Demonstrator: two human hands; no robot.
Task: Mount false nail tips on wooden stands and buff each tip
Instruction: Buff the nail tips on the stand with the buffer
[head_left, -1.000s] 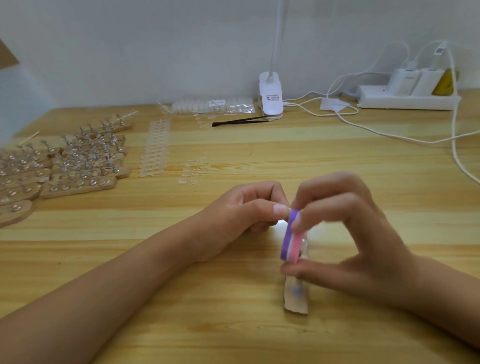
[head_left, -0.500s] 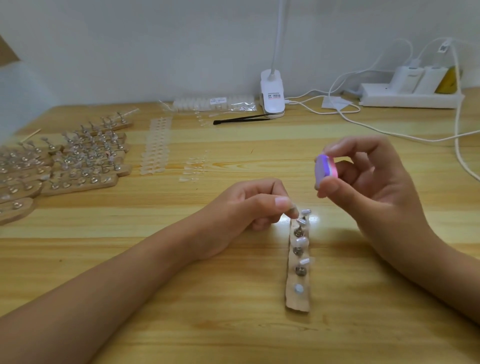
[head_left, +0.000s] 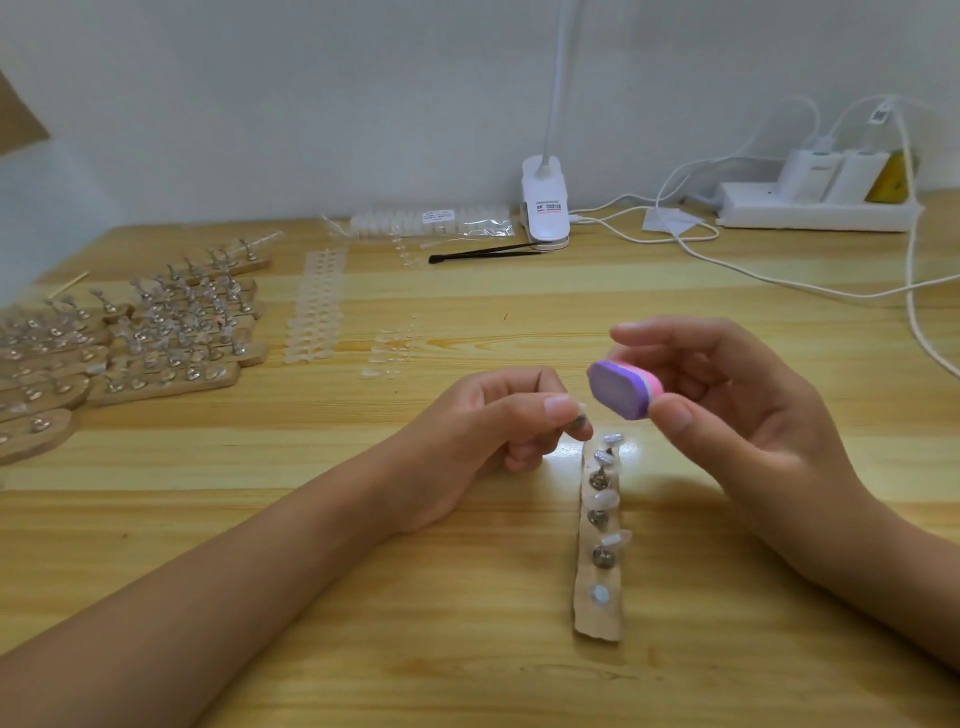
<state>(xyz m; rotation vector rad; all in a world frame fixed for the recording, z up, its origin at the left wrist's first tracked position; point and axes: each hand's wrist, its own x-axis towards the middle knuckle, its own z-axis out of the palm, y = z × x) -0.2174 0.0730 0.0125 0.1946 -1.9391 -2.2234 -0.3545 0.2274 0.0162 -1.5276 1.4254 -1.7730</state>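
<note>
A narrow wooden stand (head_left: 598, 613) lies lengthwise on the table in front of me, with several metal pegs carrying clear nail tips (head_left: 613, 440). My left hand (head_left: 483, 436) pinches the peg and tip at the stand's far end between thumb and forefinger. My right hand (head_left: 727, 410) holds a small oval buffer block (head_left: 623, 388), purple face toward me and pink side up, between thumb and fingers. The block hovers just above and right of the far tip, not touching it.
Many wooden stands (head_left: 156, 338) with mounted tips crowd the table's left side. Strips of loose clear tips (head_left: 314, 312) lie in the middle, a bag of tips (head_left: 431, 223) and black tweezers (head_left: 483, 253) at the back. A clip lamp (head_left: 544, 202), power strip (head_left: 815, 213) and white cables (head_left: 779, 280) occupy the back right.
My right hand lifted the buffer block up off the stand's tips, then turned it so its purple face shows and lowered it closer again. My left hand kept its pinch.
</note>
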